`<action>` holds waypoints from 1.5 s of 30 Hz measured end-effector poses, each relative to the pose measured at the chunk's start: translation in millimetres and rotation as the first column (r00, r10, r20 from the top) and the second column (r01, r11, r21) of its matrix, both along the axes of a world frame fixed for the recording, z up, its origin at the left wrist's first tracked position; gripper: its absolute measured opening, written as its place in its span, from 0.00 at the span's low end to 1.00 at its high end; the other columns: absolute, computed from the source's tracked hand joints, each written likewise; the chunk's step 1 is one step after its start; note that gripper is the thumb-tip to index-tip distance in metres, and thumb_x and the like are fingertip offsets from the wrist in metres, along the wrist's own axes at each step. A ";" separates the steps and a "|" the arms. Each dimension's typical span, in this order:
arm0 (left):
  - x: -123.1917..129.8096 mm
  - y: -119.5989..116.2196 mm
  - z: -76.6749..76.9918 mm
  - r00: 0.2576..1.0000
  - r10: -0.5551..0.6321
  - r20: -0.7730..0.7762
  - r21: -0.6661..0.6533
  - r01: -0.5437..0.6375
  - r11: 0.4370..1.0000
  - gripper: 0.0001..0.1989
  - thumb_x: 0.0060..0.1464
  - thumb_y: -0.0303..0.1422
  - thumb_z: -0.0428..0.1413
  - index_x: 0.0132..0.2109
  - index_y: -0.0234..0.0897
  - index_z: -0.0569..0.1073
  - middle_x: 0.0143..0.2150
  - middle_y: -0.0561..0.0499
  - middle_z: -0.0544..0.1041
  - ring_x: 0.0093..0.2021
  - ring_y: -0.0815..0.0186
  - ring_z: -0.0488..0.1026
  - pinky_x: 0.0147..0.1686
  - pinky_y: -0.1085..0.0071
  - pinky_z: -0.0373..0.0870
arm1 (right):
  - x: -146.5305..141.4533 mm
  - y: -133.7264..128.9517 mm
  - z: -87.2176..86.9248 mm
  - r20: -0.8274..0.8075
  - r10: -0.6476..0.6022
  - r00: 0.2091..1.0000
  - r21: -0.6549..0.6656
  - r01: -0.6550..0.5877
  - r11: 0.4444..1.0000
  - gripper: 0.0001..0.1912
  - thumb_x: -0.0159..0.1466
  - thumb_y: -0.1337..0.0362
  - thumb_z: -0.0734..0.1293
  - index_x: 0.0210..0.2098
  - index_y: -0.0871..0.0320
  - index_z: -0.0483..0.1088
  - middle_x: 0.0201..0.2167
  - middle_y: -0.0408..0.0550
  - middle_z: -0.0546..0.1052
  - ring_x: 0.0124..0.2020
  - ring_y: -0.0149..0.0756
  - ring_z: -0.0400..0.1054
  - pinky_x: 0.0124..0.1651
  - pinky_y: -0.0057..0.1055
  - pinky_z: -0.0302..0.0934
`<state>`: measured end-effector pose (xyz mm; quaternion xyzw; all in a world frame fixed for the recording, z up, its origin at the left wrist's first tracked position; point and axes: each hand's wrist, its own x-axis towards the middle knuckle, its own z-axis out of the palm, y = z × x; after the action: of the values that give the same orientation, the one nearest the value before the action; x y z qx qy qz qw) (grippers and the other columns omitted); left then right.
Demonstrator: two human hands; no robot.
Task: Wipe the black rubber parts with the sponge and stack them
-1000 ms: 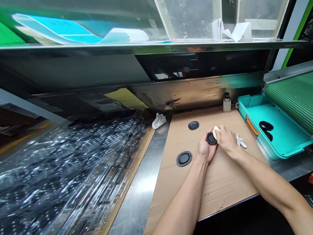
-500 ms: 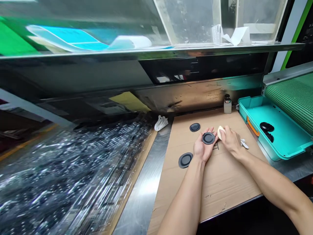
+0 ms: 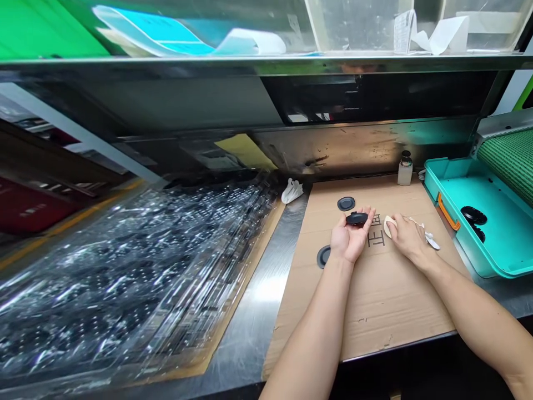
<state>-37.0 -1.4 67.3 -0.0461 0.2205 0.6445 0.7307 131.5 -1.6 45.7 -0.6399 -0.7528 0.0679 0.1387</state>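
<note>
My left hand (image 3: 348, 238) is palm up with a round black plastic part (image 3: 357, 219) held at its fingers, tilted so its glossy side shows edge-on. To its right, my right hand (image 3: 406, 236) pinches a cream-coloured pad (image 3: 388, 226), perhaps a sponge, low over the cardboard sheet (image 3: 387, 300). Behind my left hand lies a dark round disc (image 3: 346, 204) on the cardboard. Another dark disc (image 3: 323, 256) sits left of my left wrist, partly covered by it. A white cloth-like scrap (image 3: 432, 241) is beside my right hand.
A teal tray (image 3: 474, 250) with glossy black parts (image 3: 473, 215) stands at right, beside a green conveyor belt (image 3: 510, 158). A small bottle (image 3: 405, 168) is at the back. Stacked clear plastic trays (image 3: 137, 266) fill the left. A metal shelf (image 3: 233, 66) crosses above.
The black part in my left hand has turned from lying face up to tilted edge-on. My right hand with the pad has moved away from it. The camera view has shifted.
</note>
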 end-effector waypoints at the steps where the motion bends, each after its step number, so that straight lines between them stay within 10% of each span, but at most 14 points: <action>1: 0.3 -0.1 0.7 1.000 -0.010 0.008 -0.003 0.010 1.000 0.23 0.72 0.42 0.39 0.59 0.31 0.68 0.61 0.31 0.72 0.61 0.50 0.74 0.44 0.61 0.85 | -0.1 -0.2 -0.2 0.001 0.007 1.000 0.000 -0.007 1.000 0.15 0.76 0.55 0.55 0.50 0.54 0.69 0.49 0.53 0.80 0.48 0.47 0.74 0.46 0.37 0.60; 8: 0.4 1.0 -4.2 0.998 -0.054 0.011 0.011 0.054 0.998 0.24 0.72 0.45 0.40 0.57 0.30 0.68 0.57 0.30 0.75 0.60 0.49 0.76 0.43 0.63 0.84 | -1.3 -1.2 -1.2 0.022 0.031 0.999 0.006 -0.031 1.000 0.15 0.76 0.55 0.56 0.49 0.54 0.69 0.48 0.52 0.80 0.47 0.48 0.74 0.43 0.37 0.60; 12: 9.3 -0.9 -11.5 0.942 0.018 -0.336 0.109 0.020 0.994 0.19 0.65 0.44 0.57 0.52 0.32 0.69 0.51 0.34 0.79 0.55 0.53 0.79 0.52 0.63 0.80 | -0.1 -1.5 3.6 0.035 0.004 0.999 -0.016 -0.003 1.000 0.16 0.76 0.54 0.55 0.49 0.54 0.69 0.47 0.53 0.80 0.47 0.48 0.74 0.44 0.36 0.60; 16: 23.2 -8.5 -24.7 0.500 0.310 -0.809 0.365 0.013 0.931 0.36 0.41 0.32 0.74 0.53 0.39 0.64 0.55 0.40 0.78 0.56 0.57 0.78 0.61 0.57 0.71 | 4.0 1.2 9.2 0.067 -0.074 0.995 -0.047 0.077 0.996 0.18 0.76 0.53 0.54 0.50 0.55 0.70 0.44 0.54 0.80 0.45 0.48 0.75 0.44 0.36 0.60; 19: 29.7 -14.3 -33.2 0.102 0.484 -0.869 0.495 0.155 0.855 0.37 0.41 0.33 0.74 0.54 0.41 0.63 0.59 0.40 0.76 0.60 0.56 0.75 0.63 0.57 0.69 | 6.6 4.0 10.7 0.070 -0.100 0.993 -0.064 0.105 0.992 0.20 0.76 0.52 0.52 0.52 0.55 0.70 0.46 0.55 0.80 0.46 0.49 0.75 0.45 0.37 0.60; 23: 31.4 -16.4 -38.1 -0.089 0.556 -0.826 0.528 0.222 0.820 0.34 0.47 0.34 0.71 0.56 0.42 0.62 0.59 0.40 0.76 0.60 0.57 0.75 0.60 0.58 0.71 | 7.6 6.0 9.8 0.066 -0.091 0.994 -0.087 0.096 0.992 0.20 0.76 0.52 0.53 0.52 0.54 0.70 0.46 0.56 0.80 0.47 0.49 0.74 0.44 0.36 0.60; 35: 30.8 -14.7 -36.8 -0.105 0.551 -0.828 0.525 0.201 0.827 0.33 0.49 0.36 0.70 0.58 0.40 0.64 0.59 0.40 0.75 0.61 0.56 0.74 0.61 0.58 0.69 | 6.7 -0.1 17.5 0.070 -0.002 0.998 0.007 0.001 1.000 0.19 0.75 0.55 0.55 0.51 0.55 0.73 0.48 0.55 0.79 0.49 0.46 0.72 0.46 0.35 0.60; 38: 28.5 -8.7 -39.5 0.030 0.457 -0.889 0.456 0.151 0.877 0.28 0.56 0.42 0.64 0.60 0.39 0.67 0.57 0.40 0.76 0.58 0.58 0.75 0.60 0.60 0.70 | 23.4 0.4 27.7 0.134 -0.116 0.984 0.171 0.093 0.981 0.21 0.73 0.52 0.57 0.52 0.56 0.74 0.54 0.59 0.76 0.56 0.53 0.67 0.52 0.41 0.60; 41: 24.5 -1.2 -44.0 0.209 0.302 -0.930 0.332 0.127 0.935 0.24 0.63 0.47 0.56 0.59 0.37 0.71 0.54 0.41 0.78 0.50 0.61 0.78 0.49 0.65 0.75 | 49.3 10.1 30.6 0.210 -0.219 0.953 0.058 0.211 0.976 0.21 0.69 0.52 0.63 0.52 0.59 0.76 0.51 0.63 0.77 0.53 0.57 0.69 0.47 0.42 0.61; 45: 23.3 2.5 -45.1 0.401 0.152 -0.903 0.231 0.156 0.960 0.26 0.61 0.53 0.55 0.50 0.34 0.74 0.45 0.42 0.80 0.31 0.68 0.77 0.28 0.73 0.71 | 63.4 20.8 29.2 0.088 -0.047 0.995 -0.051 0.052 0.997 0.16 0.70 0.58 0.61 0.39 0.58 0.78 0.36 0.57 0.80 0.41 0.46 0.73 0.41 0.34 0.59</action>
<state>-13.7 1.2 22.2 0.4177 0.4913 0.5872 0.4893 194.9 19.1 74.8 -0.6642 -0.7399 0.0567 0.0906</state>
